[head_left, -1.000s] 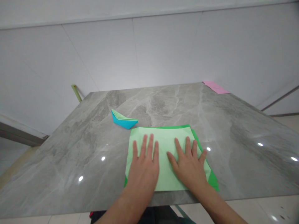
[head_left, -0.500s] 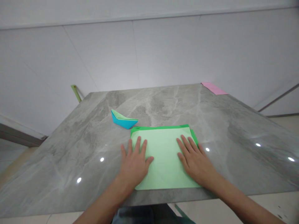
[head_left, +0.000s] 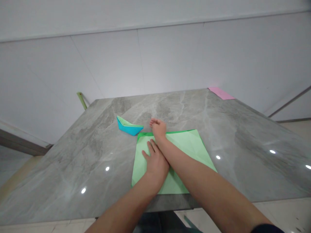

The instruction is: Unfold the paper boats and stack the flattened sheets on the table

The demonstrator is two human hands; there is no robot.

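Note:
A light green sheet of paper (head_left: 187, 149) lies folded on the grey marble table (head_left: 243, 129), near its front edge. My left hand (head_left: 155, 160) lies flat on the sheet's left half with its fingers stretched out, holding nothing. My right arm crosses over that hand. My right hand (head_left: 158, 127) is at the sheet's far edge near the left corner, with its fingers curled down onto the edge. A blue and green folded paper boat (head_left: 128, 127) sits just left of my right hand, apart from it.
A pink sheet of paper (head_left: 221, 93) lies at the table's far right corner. A green stick (head_left: 82, 100) leans by the far left corner. A white wall runs behind the table.
My right hand left the sheet's right side and reached across to its far left edge. My left hand slid inward onto the sheet. The darker green border no longer shows on the right.

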